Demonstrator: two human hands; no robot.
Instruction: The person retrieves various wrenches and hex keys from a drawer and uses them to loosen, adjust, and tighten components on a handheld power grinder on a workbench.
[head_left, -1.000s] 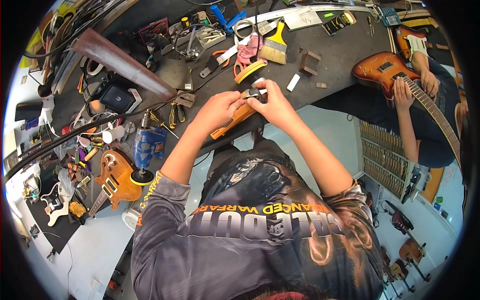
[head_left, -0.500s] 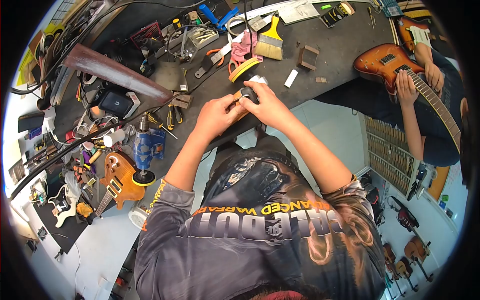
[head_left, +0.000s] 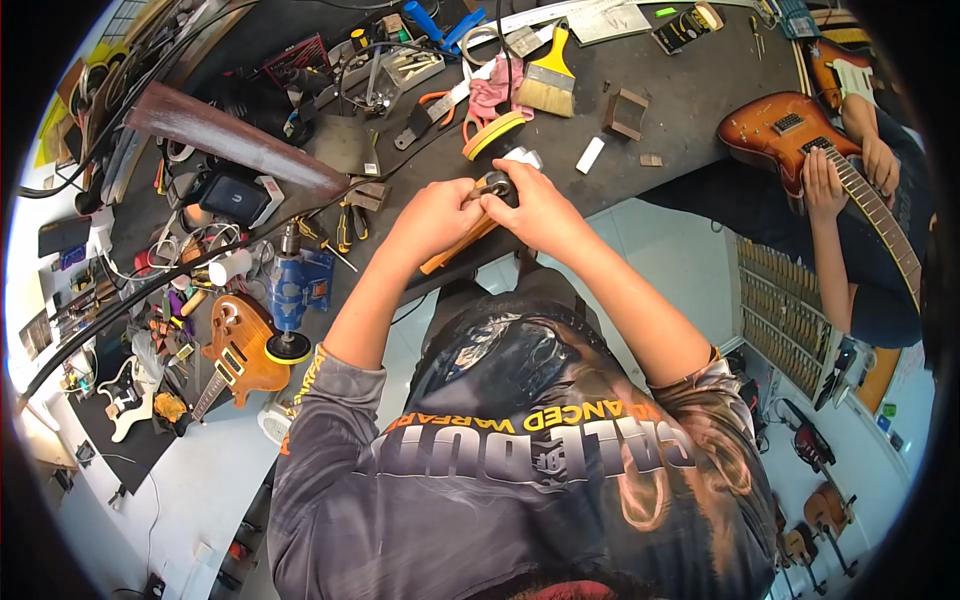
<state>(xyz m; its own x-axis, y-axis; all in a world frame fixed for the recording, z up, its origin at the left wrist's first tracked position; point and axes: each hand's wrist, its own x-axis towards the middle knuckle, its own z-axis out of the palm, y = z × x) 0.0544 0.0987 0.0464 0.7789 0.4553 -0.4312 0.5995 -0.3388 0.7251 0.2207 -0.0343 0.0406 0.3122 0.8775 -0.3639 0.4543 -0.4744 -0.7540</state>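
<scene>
Both hands meet at the near edge of the dark workbench [head_left: 660,95]. Between them is a dark, rounded object [head_left: 494,186] with a long orange-brown part [head_left: 458,248] slanting down to the left below my left hand; its exact kind is hard to make out. My left hand [head_left: 440,215] is closed around it with the thumb toward the middle. From the other side, my right hand [head_left: 538,205] wraps the dark end. Just beyond the fingers stands a round yellow polishing pad [head_left: 496,136] with a silver metal part [head_left: 525,158] beside it.
A wide paint brush [head_left: 547,80], a pink cloth [head_left: 490,92] and a long reddish-brown wooden piece [head_left: 235,135] lie on the bench. At left are a blue drill [head_left: 300,285] with a pad and an amber guitar [head_left: 245,350]. Another person holds a sunburst guitar [head_left: 780,135] at right.
The orange-brown part now sticks out farther to the lower left beneath my left hand. Both hands stay closed together. The view has shifted slightly.
</scene>
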